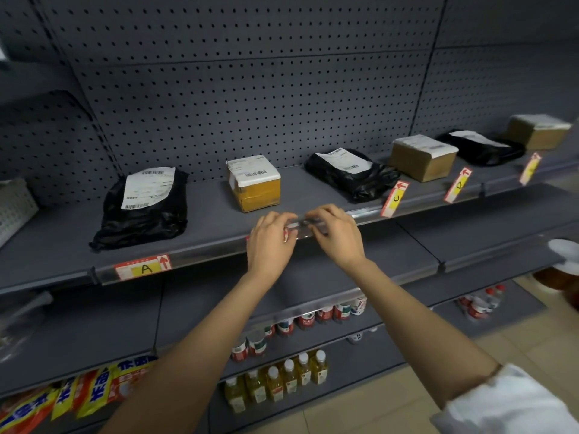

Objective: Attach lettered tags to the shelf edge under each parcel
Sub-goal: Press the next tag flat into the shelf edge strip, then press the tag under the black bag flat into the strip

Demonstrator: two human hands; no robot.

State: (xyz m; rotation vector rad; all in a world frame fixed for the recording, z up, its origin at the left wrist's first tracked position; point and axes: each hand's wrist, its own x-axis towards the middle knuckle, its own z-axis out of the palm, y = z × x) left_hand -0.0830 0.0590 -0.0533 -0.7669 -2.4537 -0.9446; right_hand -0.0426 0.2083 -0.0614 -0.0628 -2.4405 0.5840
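Note:
Several parcels sit in a row on a grey shelf: a black bag (144,208), a yellow box (255,186), another black bag (347,173), a brown box (423,156), and more to the right. Tag A (143,267) is clipped in the clear edge strip (203,256) under the first bag. Tags C (395,198) and D (458,184) stick up further right. My left hand (271,242) and my right hand (336,234) pinch a tag (285,236) at the strip below the yellow box; the tag is mostly hidden, only a red-white corner shows.
A perforated back panel (250,104) rises behind the parcels. Lower shelves hold bottled drinks (279,383), red-labelled bottles (313,319) and yellow snack packs (94,389). A tiled floor (501,339) lies at the right.

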